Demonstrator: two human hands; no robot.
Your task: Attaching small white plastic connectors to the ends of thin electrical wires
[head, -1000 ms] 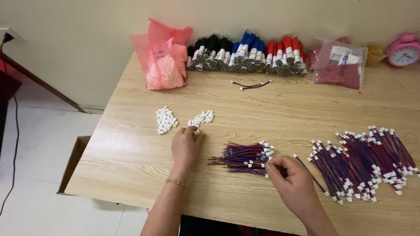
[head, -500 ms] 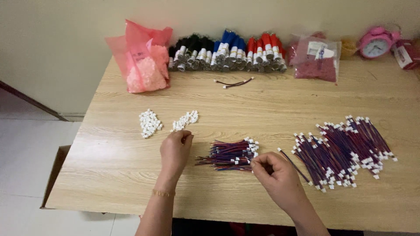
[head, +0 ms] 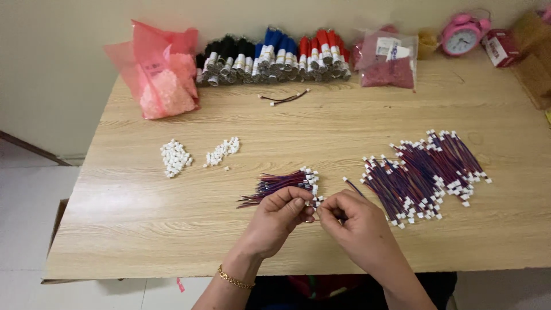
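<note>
**Hands close together over the small wire bundle**

Half a second ago the two hands were apart, the left near the loose white connectors and the right beside the small bundle. Now they have met at the worktop's near edge. The left hand (head: pixel 279 218) has drawn back from the connector piles and curls its fingers in, thumb and forefinger pinching something small and white at the tips; it looks like a connector, though it is too small to be sure. The right hand (head: pixel 351 221) is also pinched shut, on the end of a thin wire (head: pixel 351 185) that runs up and away from its fingertips. The two pinches almost touch, just below the white-tipped end of the small wire bundle (head: pixel 279 185). To judge from this, the work has passed from fetching a part to joining it to a wire end.

The worktop (head: pixel 321 126) is pale wood-grain laminate. Two heaps of white connectors (head: pixel 175 157) lie left of the hands, and a large spread of red-and-blue wires (head: pixel 422 172) with white ends lies to the right. Along the far edge stand a pink plastic bag (head: pixel 163 74), a row of black, blue and red wire bundles (head: pixel 272 57), a clear bag of dark red parts (head: pixel 387 60) and a pink alarm clock (head: pixel 461 35). Behind is a plain cream wall; light floor tiles and a cardboard box edge show at the left.
</note>
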